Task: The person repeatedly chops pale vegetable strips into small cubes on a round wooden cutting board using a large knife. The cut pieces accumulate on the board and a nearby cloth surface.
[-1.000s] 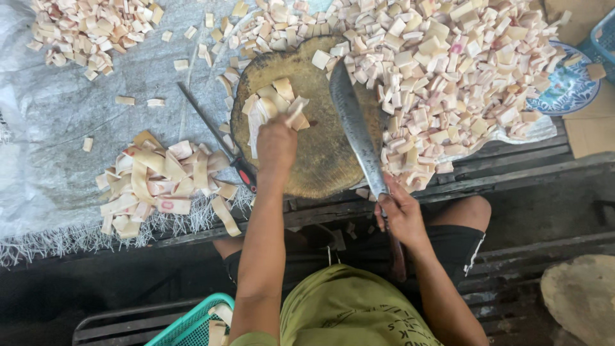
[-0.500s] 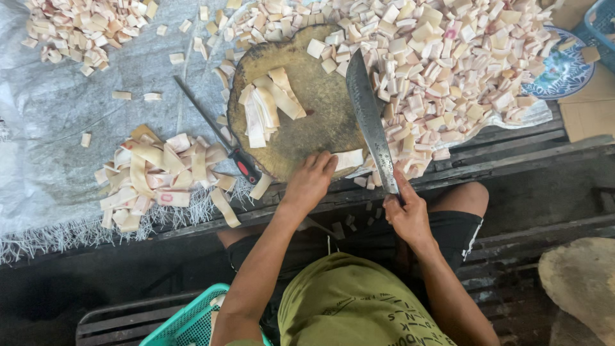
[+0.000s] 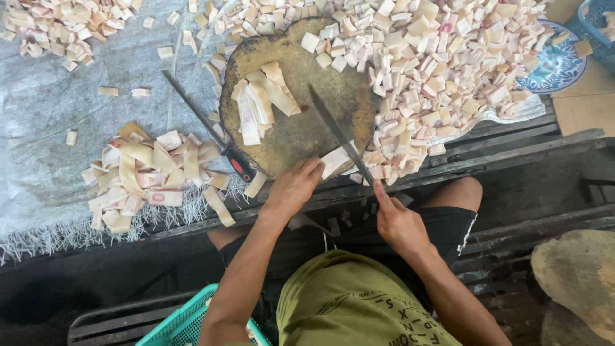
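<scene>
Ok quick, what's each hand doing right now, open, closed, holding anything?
Left hand: closed on a pale strip piece at the near edge of the round chopping block.
Right hand: closed on the handle of the cleaver.

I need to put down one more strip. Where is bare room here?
Bare sheet lies between the far-left cube heap and the strip pile. The chopping block is bare below its strips. Right of the cleaver, cubes crowd everything.
</scene>
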